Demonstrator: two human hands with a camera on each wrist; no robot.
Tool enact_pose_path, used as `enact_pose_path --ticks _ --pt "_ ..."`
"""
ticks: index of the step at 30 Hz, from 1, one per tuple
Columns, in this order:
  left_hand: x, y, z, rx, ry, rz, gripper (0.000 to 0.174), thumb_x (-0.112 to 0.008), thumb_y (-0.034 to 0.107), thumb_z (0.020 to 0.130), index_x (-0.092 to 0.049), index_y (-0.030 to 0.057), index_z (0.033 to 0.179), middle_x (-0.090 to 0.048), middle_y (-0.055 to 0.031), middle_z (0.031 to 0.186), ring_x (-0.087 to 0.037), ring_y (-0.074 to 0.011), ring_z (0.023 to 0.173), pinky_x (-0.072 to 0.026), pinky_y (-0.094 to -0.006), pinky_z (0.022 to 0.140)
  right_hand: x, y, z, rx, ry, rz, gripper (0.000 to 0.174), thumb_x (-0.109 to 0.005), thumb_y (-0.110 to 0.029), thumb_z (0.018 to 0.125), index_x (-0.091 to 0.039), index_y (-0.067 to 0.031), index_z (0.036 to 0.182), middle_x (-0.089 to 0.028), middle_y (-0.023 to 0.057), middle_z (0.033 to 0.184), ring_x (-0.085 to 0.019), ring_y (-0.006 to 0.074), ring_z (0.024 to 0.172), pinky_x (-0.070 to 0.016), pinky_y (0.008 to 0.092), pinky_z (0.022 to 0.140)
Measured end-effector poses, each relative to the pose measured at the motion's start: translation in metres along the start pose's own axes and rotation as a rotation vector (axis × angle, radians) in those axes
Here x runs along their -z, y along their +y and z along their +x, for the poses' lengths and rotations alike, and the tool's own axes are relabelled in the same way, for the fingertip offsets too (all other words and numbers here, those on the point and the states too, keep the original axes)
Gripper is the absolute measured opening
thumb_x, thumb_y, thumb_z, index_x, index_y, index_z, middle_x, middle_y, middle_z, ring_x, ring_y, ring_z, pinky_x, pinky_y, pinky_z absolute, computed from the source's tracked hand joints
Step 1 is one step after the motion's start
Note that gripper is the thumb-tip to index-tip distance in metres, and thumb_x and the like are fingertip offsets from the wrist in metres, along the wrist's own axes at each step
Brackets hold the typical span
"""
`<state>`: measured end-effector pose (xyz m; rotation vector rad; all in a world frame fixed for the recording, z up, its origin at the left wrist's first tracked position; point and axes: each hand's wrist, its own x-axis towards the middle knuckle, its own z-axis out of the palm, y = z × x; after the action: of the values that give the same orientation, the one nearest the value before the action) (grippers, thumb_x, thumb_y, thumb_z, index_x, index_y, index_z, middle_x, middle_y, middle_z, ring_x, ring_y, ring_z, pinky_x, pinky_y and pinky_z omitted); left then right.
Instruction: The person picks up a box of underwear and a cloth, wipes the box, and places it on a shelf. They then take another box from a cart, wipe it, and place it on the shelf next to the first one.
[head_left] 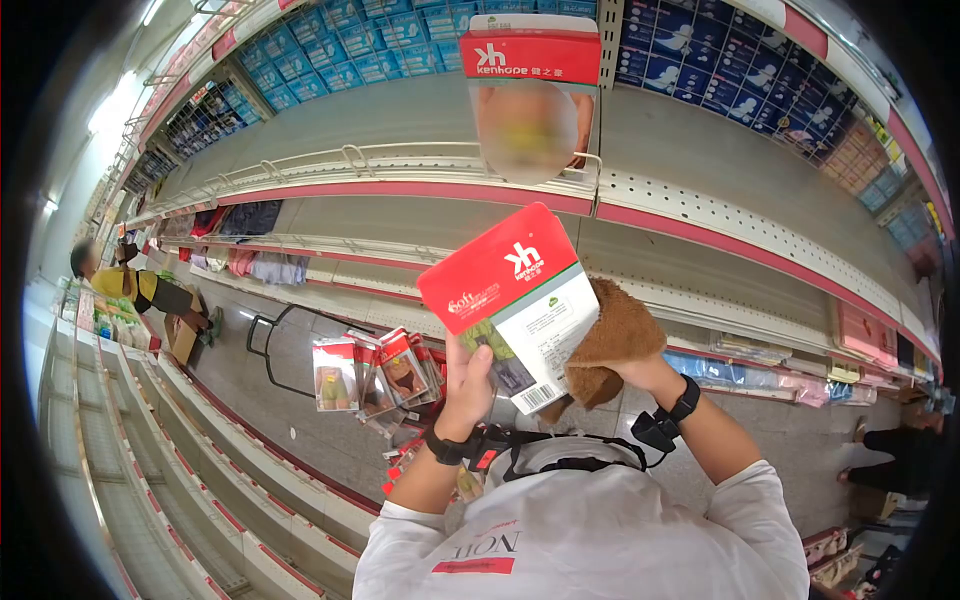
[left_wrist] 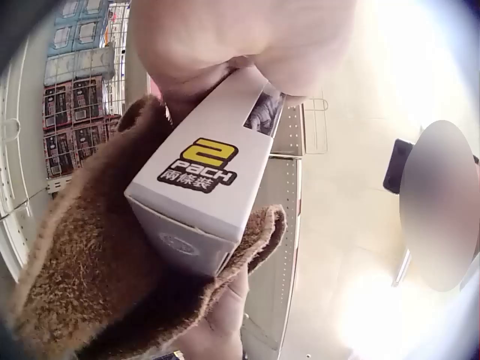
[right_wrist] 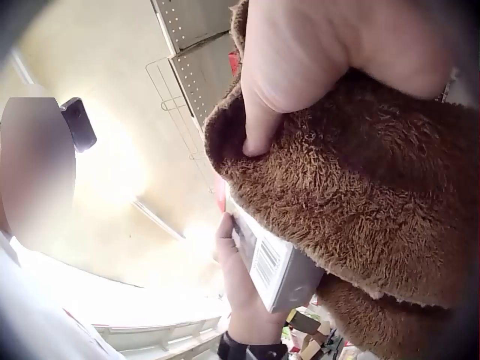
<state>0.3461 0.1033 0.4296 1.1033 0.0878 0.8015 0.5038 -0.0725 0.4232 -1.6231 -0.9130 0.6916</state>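
Note:
My left hand grips a red and white box by its lower left side, thumb on the face with the barcode. In the left wrist view the white side of the box faces the camera. A brown fluffy cloth is held in my right hand and lies against the right edge of the box. From the right wrist, the cloth covers much of the view, with a finger of my right hand pressed into it.
A similar red box stands on the upper shelf ahead. Several packs lie piled at the lower left, near a black metal frame. A person in yellow is at the far left; another person's legs show at the right.

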Motion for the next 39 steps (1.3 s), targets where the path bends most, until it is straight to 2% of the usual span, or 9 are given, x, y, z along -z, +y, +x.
enact_pose_path --ticks 4,7,10,19,26,31,35,37,39 --pt "-0.013 0.008 0.012 0.1 0.097 0.264 0.057 -0.05 0.009 0.089 -0.022 0.0001 0.138 -0.037 -0.014 0.134 -0.043 -0.0203 0.117 -0.035 -0.0345 0.098 -0.002 -0.002 -0.006 -0.049 0.149 -0.043 0.068 -0.074 -0.018 0.073 -0.04 -0.0041 0.131 -0.048 0.0128 0.127 -0.045 0.0235 0.119 -0.0337 0.0349 0.101" --pt "-0.011 0.008 0.011 0.134 0.089 0.486 0.063 -0.054 0.013 0.089 -0.02 0.001 0.14 -0.031 -0.0149 0.139 -0.045 -0.0218 0.116 -0.0398 -0.0348 0.094 -0.004 -0.034 -0.001 0.334 0.411 -0.143 0.074 -0.074 -0.012 0.071 -0.035 -0.0024 0.133 -0.05 0.0168 0.125 -0.049 0.0259 0.116 -0.0371 0.0337 0.098" --pt "-0.034 0.012 0.004 0.278 -0.218 0.235 0.072 -0.053 0.019 0.09 -0.008 0.0018 0.143 -0.02 -0.0177 0.145 -0.038 -0.0244 0.125 -0.0325 -0.0353 0.101 -0.004 -0.032 -0.005 0.265 0.305 -0.128 0.079 -0.071 -0.006 0.069 -0.029 -0.0008 0.136 -0.052 0.0208 0.122 -0.053 0.029 0.113 -0.0411 0.0325 0.093" --pt "-0.038 -0.014 -0.004 0.352 -0.028 -0.058 0.057 -0.044 0.032 0.095 -0.024 -0.0017 0.136 -0.036 -0.0119 0.136 -0.034 -0.0195 0.125 -0.0259 -0.0327 0.104 -0.031 -0.037 -0.013 0.654 0.082 -0.679 0.054 -0.049 -0.002 0.077 -0.048 -0.0129 0.13 -0.042 0.0189 0.134 -0.043 0.0377 0.122 -0.0408 0.0428 0.098" --pt "-0.028 -0.014 -0.005 0.202 0.054 0.283 0.037 -0.048 0.026 0.095 -0.044 -0.0018 0.119 -0.05 -0.0057 0.116 -0.045 -0.0126 0.105 -0.0354 -0.0284 0.092 -0.03 -0.023 -0.004 0.519 -0.044 -0.303 0.063 -0.059 -0.004 0.077 -0.039 -0.0133 0.137 -0.03 0.0185 0.143 -0.027 0.0351 0.133 -0.0351 0.0421 0.101" --pt "-0.023 -0.011 -0.014 0.228 -0.312 0.54 0.025 -0.057 0.025 0.088 -0.053 0.0012 0.094 -0.056 -0.002 0.08 -0.052 -0.0133 0.073 -0.0429 -0.0283 0.068 -0.023 -0.06 0.019 0.215 0.175 0.374 0.045 -0.056 -0.021 0.088 -0.041 -0.0016 0.125 -0.051 0.01 0.116 -0.05 0.0149 0.102 -0.0419 0.029 0.088" --pt "-0.033 0.003 -0.012 0.171 -0.399 0.911 0.027 -0.064 0.023 0.081 -0.056 0.0006 0.095 -0.06 -0.0163 0.081 -0.062 -0.0274 0.076 -0.0468 -0.0348 0.069 -0.017 -0.016 0.029 0.03 0.226 0.587 0.026 -0.054 -0.012 0.089 -0.049 -0.0037 0.113 -0.056 0.0081 0.097 -0.057 0.0166 0.082 -0.0505 0.0312 0.066" --pt "-0.028 0.005 -0.009 0.115 -0.425 0.96 0.037 -0.066 0.024 0.079 -0.052 0.001 0.105 -0.06 -0.0191 0.082 -0.062 -0.032 0.076 -0.048 -0.038 0.067 -0.014 -0.01 0.036 0.017 0.151 0.405 0.033 -0.055 -0.015 0.088 -0.049 -0.0032 0.118 -0.056 0.0109 0.107 -0.057 0.0214 0.097 -0.0502 0.0334 0.078" --pt "-0.025 0.01 -0.005 0.054 -0.441 1.014 0.049 -0.068 0.026 0.077 -0.049 0.0014 0.115 -0.061 -0.0219 0.082 -0.061 -0.0366 0.076 -0.0493 -0.0412 0.065 -0.017 -0.076 0.032 0.594 0.526 -0.234 0.041 -0.058 -0.018 0.083 -0.051 -0.0046 0.122 -0.053 0.0129 0.119 -0.05 0.0277 0.115 -0.0447 0.0388 0.092"
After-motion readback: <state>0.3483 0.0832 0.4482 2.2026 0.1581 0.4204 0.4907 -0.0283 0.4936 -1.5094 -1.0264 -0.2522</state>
